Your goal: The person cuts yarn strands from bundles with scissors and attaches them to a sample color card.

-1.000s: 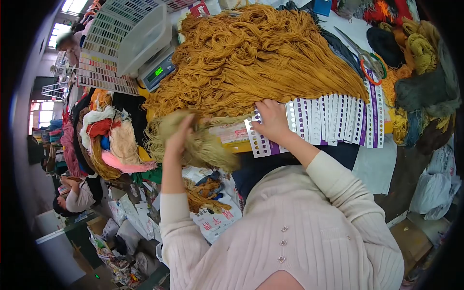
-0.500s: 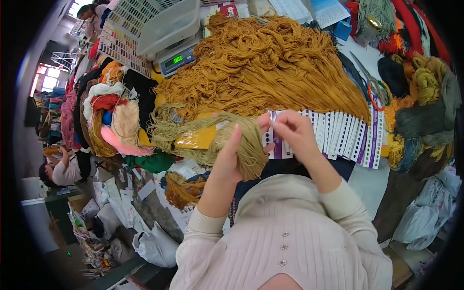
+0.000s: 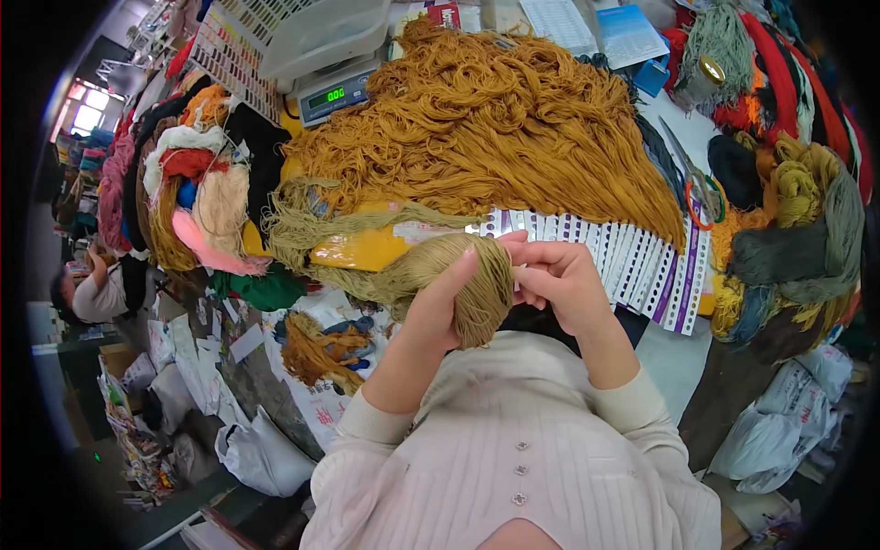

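My left hand (image 3: 438,307) grips a bundle of olive-tan yarn (image 3: 477,280) in front of my chest; the bundle trails left to a loose heap on the table edge. My right hand (image 3: 557,280) pinches at the bundle's right side, fingers closed on its strands. Behind both hands a fanned row of white and purple colour sample cards (image 3: 642,261) lies on the table. A big pile of mustard-gold yarn (image 3: 486,119) covers the table beyond the cards.
A digital scale (image 3: 335,92) with a white tray stands at the back left. Scissors (image 3: 697,188) with orange handles lie right of the gold pile. Mixed coloured skeins (image 3: 797,202) crowd the right, more (image 3: 192,202) the left. A seated person (image 3: 92,293) is far left. Bags cover the floor.
My left hand lifted the olive yarn from the table's left edge to my chest. My right hand left the sample cards and came onto the yarn bundle.
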### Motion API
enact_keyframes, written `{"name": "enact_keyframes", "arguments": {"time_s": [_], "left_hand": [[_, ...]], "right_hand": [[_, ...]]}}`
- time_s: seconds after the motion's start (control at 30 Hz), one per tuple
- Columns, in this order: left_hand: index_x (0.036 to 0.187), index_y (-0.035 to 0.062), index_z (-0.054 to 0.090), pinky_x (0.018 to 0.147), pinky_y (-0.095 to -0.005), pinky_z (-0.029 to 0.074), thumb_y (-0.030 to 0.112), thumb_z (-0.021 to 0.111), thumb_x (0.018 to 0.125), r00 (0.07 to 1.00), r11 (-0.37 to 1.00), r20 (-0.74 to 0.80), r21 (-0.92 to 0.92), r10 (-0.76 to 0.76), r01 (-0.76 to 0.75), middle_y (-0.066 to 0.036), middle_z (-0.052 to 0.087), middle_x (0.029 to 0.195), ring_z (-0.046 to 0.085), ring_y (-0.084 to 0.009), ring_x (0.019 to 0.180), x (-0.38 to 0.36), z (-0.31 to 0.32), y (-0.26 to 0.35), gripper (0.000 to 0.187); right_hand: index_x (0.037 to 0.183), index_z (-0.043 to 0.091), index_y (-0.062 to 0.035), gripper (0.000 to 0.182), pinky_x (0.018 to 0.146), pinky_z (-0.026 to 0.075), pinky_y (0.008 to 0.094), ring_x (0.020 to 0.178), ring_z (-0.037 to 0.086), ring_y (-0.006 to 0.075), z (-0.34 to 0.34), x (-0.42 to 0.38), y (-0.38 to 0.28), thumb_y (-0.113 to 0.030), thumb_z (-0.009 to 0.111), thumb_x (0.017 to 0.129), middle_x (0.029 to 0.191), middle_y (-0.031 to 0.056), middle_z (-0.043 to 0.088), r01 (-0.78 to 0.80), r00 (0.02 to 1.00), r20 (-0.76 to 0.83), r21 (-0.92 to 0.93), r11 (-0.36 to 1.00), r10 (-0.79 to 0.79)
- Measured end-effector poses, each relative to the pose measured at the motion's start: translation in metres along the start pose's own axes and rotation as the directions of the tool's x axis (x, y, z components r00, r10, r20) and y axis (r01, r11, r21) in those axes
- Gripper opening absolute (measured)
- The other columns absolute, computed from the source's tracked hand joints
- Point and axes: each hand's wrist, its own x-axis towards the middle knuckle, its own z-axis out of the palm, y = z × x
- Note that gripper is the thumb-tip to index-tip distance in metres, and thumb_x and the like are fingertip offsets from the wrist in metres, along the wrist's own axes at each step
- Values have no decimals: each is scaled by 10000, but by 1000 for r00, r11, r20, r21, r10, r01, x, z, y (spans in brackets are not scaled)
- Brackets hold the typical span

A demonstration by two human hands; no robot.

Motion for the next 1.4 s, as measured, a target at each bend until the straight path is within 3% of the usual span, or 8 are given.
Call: {"name": "enact_keyframes", "arguments": {"time_s": [0.1, 0.2, 0.3, 0.37, 0.6, 0.8, 1.17, 1.4], "left_hand": [[1122, -84, 389, 857, -399, 386, 380, 295, 852, 998, 999, -45, 41, -33, 35, -188, 298, 1253, 433, -275, 1051, 2, 5, 2, 545], [1120, -82, 392, 843, -387, 398, 302, 362, 846, 999, 995, -32, -90, -40, 37, -189, 387, 1183, 474, -266, 1000, 2, -2, -1, 473], [1117, -75, 396, 815, -360, 416, 188, 419, 828, 994, 977, -99, 199, -54, 73, -174, 484, 1064, 517, -247, 925, 2, 0, -6, 391], [1074, -64, 441, 774, -315, 430, 125, 451, 813, 991, 990, -134, 134, -29, 48, -131, 523, 982, 533, -198, 867, 4, 4, -10, 322], [1052, -61, 446, 736, -302, 435, 108, 431, 823, 997, 990, -68, -134, -47, 38, -142, 534, 943, 539, -196, 843, 5, -2, -12, 285], [1024, -23, 478, 685, -286, 442, 137, 426, 834, 990, 999, -131, -22, -45, 42, -108, 532, 855, 539, -182, 771, 3, 0, -9, 254], [992, -9, 497, 627, -287, 455, 144, 423, 837, 996, 985, -35, -154, -87, 81, -83, 517, 758, 535, -179, 688, 5, -4, -5, 230], [1008, -27, 483, 724, -320, 457, 161, 408, 844, 980, 990, -152, -78, -131, 120, -137, 537, 923, 551, -194, 818, 4, -13, -7, 261]], "right_hand": [[771, 573, 56, 82, 452, 401, 190, 446, 417, 57, -6, -2, 2, -3, 528, 735, 584, 34, 524, 15, 999, 48, 79, 997, -19], [763, 569, 64, 86, 467, 397, 191, 473, 415, 57, -10, -3, 3, 0, 520, 733, 606, 44, 526, 4, 997, 77, 213, 977, -21], [756, 570, 62, 86, 472, 370, 181, 496, 418, 59, -12, -4, 5, 6, 510, 729, 630, 55, 536, 15, 997, 69, 223, 975, -31], [755, 572, 61, 89, 470, 350, 177, 503, 419, 62, -10, -6, 4, 9, 505, 728, 642, 62, 540, 55, 998, 24, 99, 994, -57], [759, 574, 53, 103, 459, 334, 180, 485, 410, 71, -11, -4, 0, -23, 506, 744, 648, 77, 550, 21, 993, 104, 263, 965, -50], [795, 558, 25, 108, 449, 409, 184, 490, 495, 85, -9, -4, 1, -62, 497, 778, 728, 119, 592, -41, 990, 139, 226, 973, 9], [830, 516, 2, 83, 450, 476, 210, 560, 592, 150, -9, -2, -2, -59, 468, 801, 758, 168, 596, -120, 979, 190, 246, 962, 73], [820, 533, 24, 90, 351, 248, 149, 397, 346, 32, -11, -3, 0, -48, 490, 787, 585, 16, 497, -120, 981, 169, 141, 983, 96]]}}
